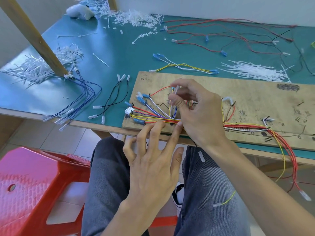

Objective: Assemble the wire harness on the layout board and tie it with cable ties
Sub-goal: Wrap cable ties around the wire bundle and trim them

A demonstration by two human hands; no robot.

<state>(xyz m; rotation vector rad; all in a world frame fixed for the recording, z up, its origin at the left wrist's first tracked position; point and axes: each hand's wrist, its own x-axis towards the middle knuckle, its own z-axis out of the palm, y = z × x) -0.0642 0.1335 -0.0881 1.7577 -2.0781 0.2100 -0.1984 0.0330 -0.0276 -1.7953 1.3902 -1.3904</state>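
From the head view, the right hand [197, 113] pinches a white tie [175, 92] between thumb and forefinger, the other fingers loosely curled; the tie stands nearly upright, its upper end poking out just above the pinch and the rest running down behind the thumb. Directly below that pinch lies the harness [153, 116], a flat fan of red, yellow, white and blue wires pegged out on the board [247, 96], gathering into one trunk that passes under the right palm. The left hand [153, 160] is spread and holds nothing; two of its fingertips [161, 123] rest on the trunk just below and left of the pinch. The tie is judged very light, thin, springy and rather slick, so it should be held close to the tail end, where it can be steered under the wires; the head end I cannot make out. The wires look soft and limp, likely to splay unless pressed together, so the best hold is on the trunk right beside where the tie goes round, not on the small blue terminals [141, 99] further left of the grip. Spare ties [252, 70] lie on the table [119, 53], well beyond the grip to the right
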